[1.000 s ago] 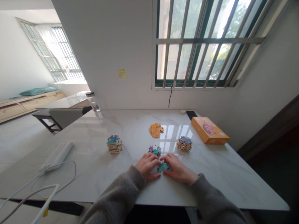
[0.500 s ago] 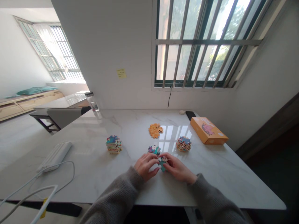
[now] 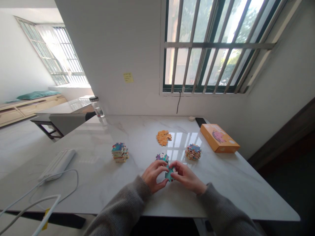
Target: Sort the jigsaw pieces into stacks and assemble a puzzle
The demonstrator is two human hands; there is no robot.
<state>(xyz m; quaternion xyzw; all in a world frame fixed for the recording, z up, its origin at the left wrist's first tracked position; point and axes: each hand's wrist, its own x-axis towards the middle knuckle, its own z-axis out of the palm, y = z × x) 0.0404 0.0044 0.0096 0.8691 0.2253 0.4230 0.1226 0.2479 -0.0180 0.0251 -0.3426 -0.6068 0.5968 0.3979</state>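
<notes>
Head view: teal puzzle piece (image 3: 169,175) pinched in right grip (image 3: 187,177); left grip (image 3: 153,176) at left edge, hold unclear.

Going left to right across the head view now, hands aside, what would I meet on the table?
White power strip → clear bottle → left puzzle stack → teal puzzle piece at the fingers → right puzzle stack → orange box.

The person (image 3: 122,202) wears the one camera on the head, above the near edge of the table (image 3: 242,183), facing forward and down. It sits close to the left hand (image 3: 155,177) and right hand (image 3: 189,178), its wide view reaching the barred window (image 3: 208,54) beyond the table.
</notes>
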